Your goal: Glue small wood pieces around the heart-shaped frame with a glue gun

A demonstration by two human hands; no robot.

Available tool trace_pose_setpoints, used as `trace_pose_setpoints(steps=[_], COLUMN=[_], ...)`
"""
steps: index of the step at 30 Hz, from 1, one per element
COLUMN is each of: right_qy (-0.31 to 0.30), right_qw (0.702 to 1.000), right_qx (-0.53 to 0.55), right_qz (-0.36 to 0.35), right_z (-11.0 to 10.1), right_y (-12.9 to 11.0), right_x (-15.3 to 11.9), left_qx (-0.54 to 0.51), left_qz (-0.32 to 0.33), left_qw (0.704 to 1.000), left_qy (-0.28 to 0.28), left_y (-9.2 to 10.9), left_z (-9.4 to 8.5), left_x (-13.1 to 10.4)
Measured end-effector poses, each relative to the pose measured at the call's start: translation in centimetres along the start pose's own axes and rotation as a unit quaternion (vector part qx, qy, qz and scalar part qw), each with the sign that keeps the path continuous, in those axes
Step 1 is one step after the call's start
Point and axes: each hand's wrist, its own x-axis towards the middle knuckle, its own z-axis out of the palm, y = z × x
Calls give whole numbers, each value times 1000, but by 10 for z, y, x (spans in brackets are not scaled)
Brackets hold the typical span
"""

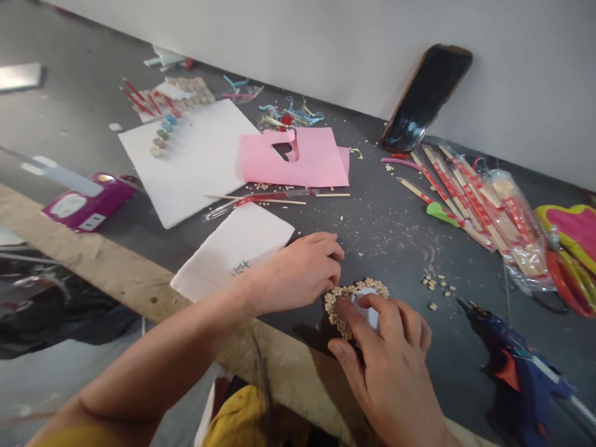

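At the front of the grey table lies a craft piece point(333, 304) edged with many tiny cut bits of pale wooden stick, with a white middle point(371, 302). It looks rounded or heart-shaped; my right hand covers part of it. My right hand point(391, 354) is closed on the piece, forefinger over the white middle and thumb at its near edge. By the piece's upper left edge is my left hand point(302, 267), its fingers curled in; whatever is under the fingertips is hidden. Under the left wrist lies a white board point(246, 239) with pencilled marks.
Loose wooden bits point(433, 282) and a blue glue gun point(516, 360) lie right. Behind them are wrapped chopsticks point(470, 192), scissors point(568, 273) and a leaning phone point(428, 96). Pink paper point(316, 155), a large white board point(195, 167) and a purple power socket block point(88, 202) lie left.
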Motion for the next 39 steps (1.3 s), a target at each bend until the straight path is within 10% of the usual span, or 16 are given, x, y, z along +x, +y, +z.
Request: trace_pose_setpoints(steps=[39], right_qy=[19], right_qw=[999], right_qx=[31], right_qz=[1], right_z=[2], right_y=[-1], right_x=[1], left_qx=[-20], left_qz=[13], left_qw=[997], left_qy=[-68], left_y=[2], left_z=[-13], left_x=[0])
